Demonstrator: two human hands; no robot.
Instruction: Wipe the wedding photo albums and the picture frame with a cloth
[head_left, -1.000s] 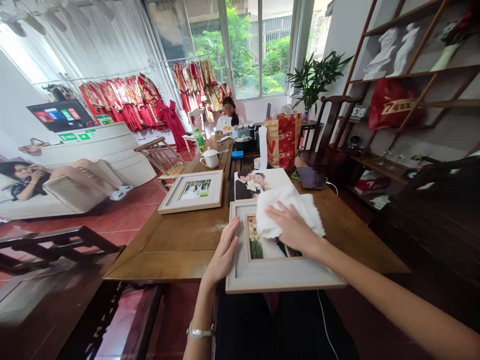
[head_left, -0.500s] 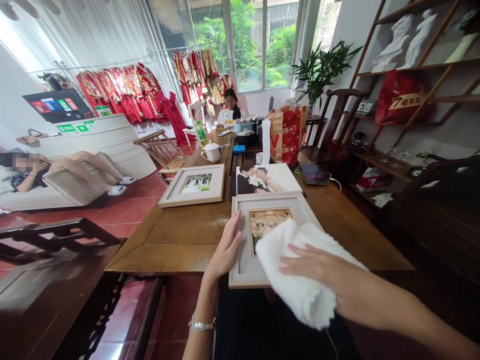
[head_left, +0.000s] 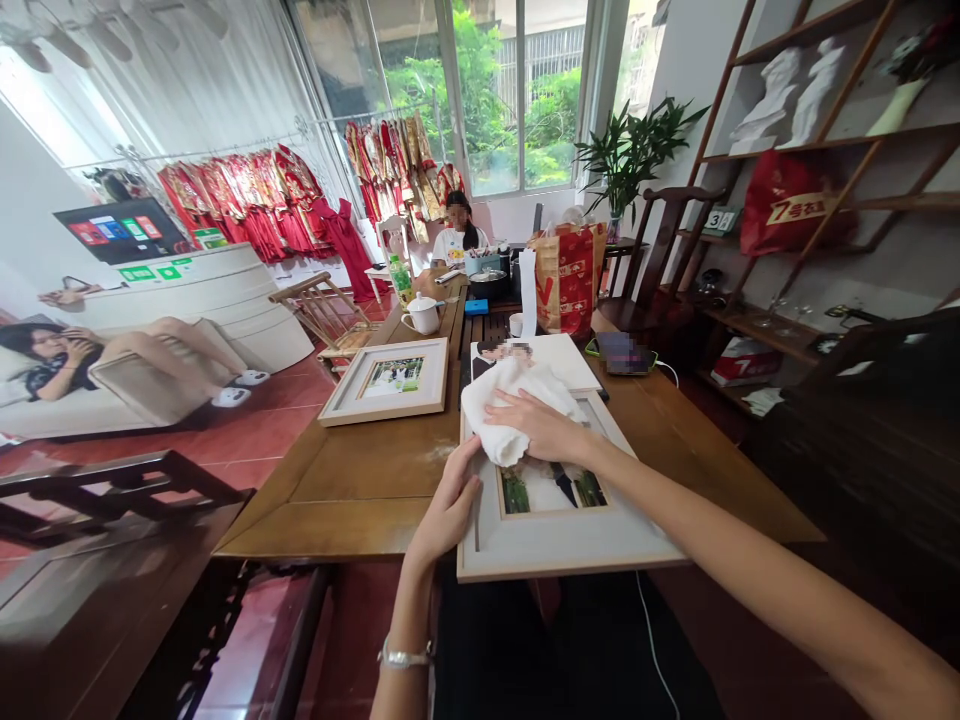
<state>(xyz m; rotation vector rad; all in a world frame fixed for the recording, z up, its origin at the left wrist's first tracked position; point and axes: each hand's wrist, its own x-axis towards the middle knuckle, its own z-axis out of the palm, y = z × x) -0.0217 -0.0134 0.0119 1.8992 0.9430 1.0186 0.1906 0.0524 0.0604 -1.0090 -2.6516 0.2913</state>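
Under the flat, open right hand (head_left: 547, 425), the white cloth (head_left: 517, 376) has been swept to eleven o'clock on the picture frame (head_left: 559, 548) — far corner apparently reached. At the table's (head_left: 360, 470) six o'clock, the frame is steadied by the loosely open left hand (head_left: 448, 500).

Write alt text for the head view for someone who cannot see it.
A person's right hand lies on a white cloth over the upper left of a framed photo, while the left hand rests along its left edge. A second framed photo lies farther left on the wooden table, and red garments hang in the background.
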